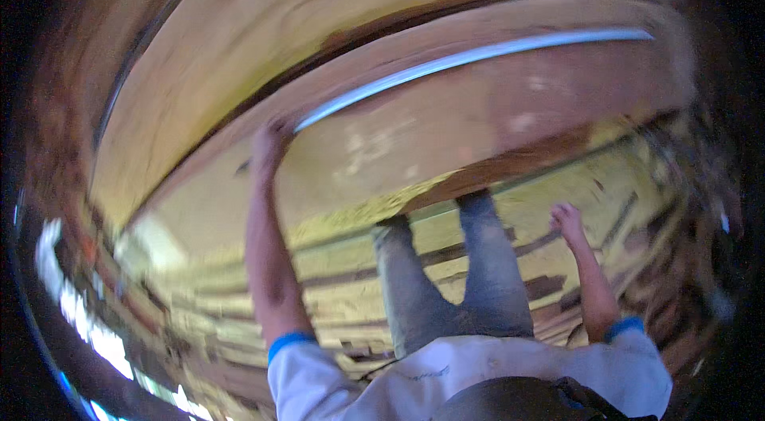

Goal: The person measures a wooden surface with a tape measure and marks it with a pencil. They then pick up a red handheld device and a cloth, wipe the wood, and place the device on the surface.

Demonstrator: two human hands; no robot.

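A long, thin, pale-blue straight bar (470, 59) lies across a wide reddish-brown wooden board (446, 130). At the bar's left end is my left hand (275, 140), closed around it as far as the blur shows. A small dark tip (244, 168) shows beside that hand; its kind is unclear. My right hand (566, 220) is off to the right, apart from the board and the bar, in the air beside my leg. Its fingers are curled in, and whether anything small is inside them is hidden.
Beyond the board lies another large yellowish wooden slab (382, 11), with a dark gap between them. Pale sawdust (362, 210) lines the board's near edge. Around my legs, wood scraps (546, 287) litter the yellowish ground. Bright light comes in at the lower left.
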